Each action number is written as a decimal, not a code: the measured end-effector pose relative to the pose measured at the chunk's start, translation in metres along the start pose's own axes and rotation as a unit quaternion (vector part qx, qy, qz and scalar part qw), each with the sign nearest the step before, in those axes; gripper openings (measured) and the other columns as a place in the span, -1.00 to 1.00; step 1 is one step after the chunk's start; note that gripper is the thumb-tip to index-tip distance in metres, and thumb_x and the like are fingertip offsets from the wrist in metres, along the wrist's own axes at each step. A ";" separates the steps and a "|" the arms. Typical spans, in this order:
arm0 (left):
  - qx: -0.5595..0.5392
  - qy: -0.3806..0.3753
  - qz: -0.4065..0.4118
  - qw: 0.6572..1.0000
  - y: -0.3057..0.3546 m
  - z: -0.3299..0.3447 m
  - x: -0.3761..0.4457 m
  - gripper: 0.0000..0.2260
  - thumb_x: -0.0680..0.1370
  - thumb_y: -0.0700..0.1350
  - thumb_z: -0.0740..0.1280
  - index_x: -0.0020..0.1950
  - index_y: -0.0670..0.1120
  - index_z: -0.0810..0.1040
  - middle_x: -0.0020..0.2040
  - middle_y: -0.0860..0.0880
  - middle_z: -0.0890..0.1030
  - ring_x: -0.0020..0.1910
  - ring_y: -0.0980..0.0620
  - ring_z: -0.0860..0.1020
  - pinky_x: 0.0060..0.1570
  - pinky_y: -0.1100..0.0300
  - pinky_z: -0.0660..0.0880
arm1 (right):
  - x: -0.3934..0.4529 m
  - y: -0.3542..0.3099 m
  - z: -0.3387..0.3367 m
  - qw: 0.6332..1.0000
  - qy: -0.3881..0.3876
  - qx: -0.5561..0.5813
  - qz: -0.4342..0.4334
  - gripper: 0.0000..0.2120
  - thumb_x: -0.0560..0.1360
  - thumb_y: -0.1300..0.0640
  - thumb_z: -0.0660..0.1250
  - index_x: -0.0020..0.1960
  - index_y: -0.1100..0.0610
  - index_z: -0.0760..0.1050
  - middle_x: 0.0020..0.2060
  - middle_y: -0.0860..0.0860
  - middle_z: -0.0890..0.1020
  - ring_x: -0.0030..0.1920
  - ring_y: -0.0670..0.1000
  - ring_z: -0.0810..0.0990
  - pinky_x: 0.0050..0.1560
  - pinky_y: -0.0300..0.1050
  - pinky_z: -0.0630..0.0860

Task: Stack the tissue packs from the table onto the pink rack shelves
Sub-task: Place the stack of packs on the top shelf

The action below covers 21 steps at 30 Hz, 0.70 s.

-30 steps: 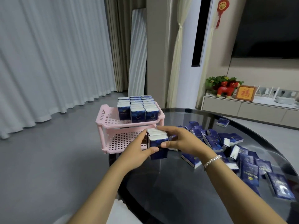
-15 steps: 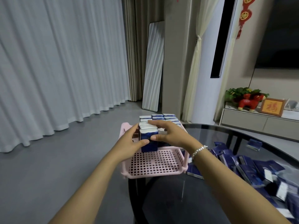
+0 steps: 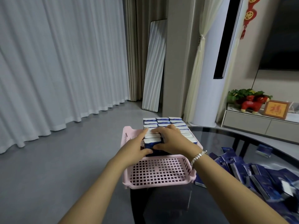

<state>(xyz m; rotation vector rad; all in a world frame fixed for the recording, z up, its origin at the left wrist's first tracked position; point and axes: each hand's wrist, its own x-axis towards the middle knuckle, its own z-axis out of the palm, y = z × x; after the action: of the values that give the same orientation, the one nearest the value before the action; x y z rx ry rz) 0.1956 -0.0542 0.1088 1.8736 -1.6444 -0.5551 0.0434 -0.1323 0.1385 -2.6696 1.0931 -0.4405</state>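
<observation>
While your hands were out over the glass table a second ago, holding a small bundle of tissue packs in front of the rack, the head view now shows that bundle carried across and set down on the top shelf of the pink rack [image 3: 127, 139]. Your left hand [image 3: 135, 147] grips the near left side of the bundle [image 3: 152, 142], thumb curled across its blue front, and your right hand [image 3: 171, 140] is clamped over its top and right side, fingers reaching across the white upper edges; the two hands sit close together with the packs squeezed between them. The bundle stands upright, touching the rows of packs already on the shelf [image 3: 174, 122], and extends the left column toward you. The lower shelf [image 3: 158, 173] shows only its bare grid. On the table [image 3: 226, 139] at your right a loose heap of packs [image 3: 258, 175] waits, so by my judgement the job is far from done. Expect to square this bundle against its neighbours before letting go.
</observation>
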 end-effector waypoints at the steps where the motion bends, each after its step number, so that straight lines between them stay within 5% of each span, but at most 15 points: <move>1: 0.017 -0.009 0.000 1.000 0.001 0.000 0.001 -0.27 0.53 -0.01 0.36 0.53 0.24 -0.02 0.35 -0.01 0.48 0.16 0.04 0.54 0.24 0.11 0.44 | -0.002 -0.002 -0.002 1.000 -0.008 -0.021 -0.007 -0.46 0.46 -0.05 0.34 0.40 -0.01 0.30 0.26 0.02 0.46 0.32 0.08 0.25 0.27 -0.04 0.20; 4: 0.070 -0.044 -0.007 0.997 0.005 -0.001 0.003 -0.29 0.57 0.03 0.28 0.54 0.22 -0.14 0.37 -0.09 0.46 0.17 -0.04 0.52 0.20 0.13 0.43 | -0.006 -0.004 -0.005 0.996 -0.024 -0.082 -0.024 -0.53 0.54 -0.11 0.19 0.41 0.00 0.30 0.44 -0.04 0.29 0.38 0.11 0.20 0.35 0.04 0.13; 9: 0.115 -0.073 -0.006 0.991 0.013 -0.001 0.005 -0.28 0.61 0.03 0.20 0.53 0.15 -0.29 0.40 -0.10 0.42 0.04 0.00 0.53 0.16 0.12 0.44 | -0.014 -0.001 0.002 0.988 0.012 -0.148 -0.042 -0.57 0.63 -0.06 -0.03 0.46 -0.01 0.18 0.47 -0.10 0.25 0.41 0.06 0.20 0.33 0.00 0.12; 12: 0.069 -0.058 -0.003 0.996 0.009 0.000 0.006 -0.25 0.58 0.07 0.24 0.54 0.16 -0.25 0.50 -0.03 0.26 0.23 0.01 0.47 0.31 0.09 0.37 | -0.017 -0.002 0.004 0.991 0.014 -0.130 -0.034 -0.56 0.63 -0.07 -0.02 0.48 -0.02 0.15 0.49 -0.09 0.21 0.44 0.05 0.15 0.36 -0.01 0.08; 16: 0.015 0.035 0.028 0.999 0.013 0.006 -0.008 -0.37 0.58 0.06 0.25 0.56 0.08 -0.01 0.57 0.08 0.05 0.53 0.05 0.09 0.49 0.06 0.10 | -0.029 0.001 0.003 0.996 0.068 -0.055 -0.033 -0.56 0.61 -0.06 0.04 0.47 -0.01 0.21 0.45 -0.09 0.29 0.43 0.00 0.15 0.35 -0.06 0.05; 21: 0.023 0.201 0.111 0.973 0.036 0.028 -0.033 -0.65 0.59 -0.07 0.24 0.39 0.04 0.41 0.41 0.09 0.34 0.43 0.09 0.24 0.45 0.12 0.11 | -0.067 0.013 0.000 0.983 0.176 0.039 -0.030 -0.63 0.58 -0.03 0.16 0.37 -0.03 0.37 0.25 -0.12 0.50 0.29 -0.09 0.25 0.25 -0.18 0.12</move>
<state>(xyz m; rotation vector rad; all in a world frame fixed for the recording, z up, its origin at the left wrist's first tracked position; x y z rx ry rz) 0.1451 -0.0286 0.1097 1.6691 -1.5690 -0.0364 -0.0106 -0.0936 0.1212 -2.6225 1.0572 -0.9752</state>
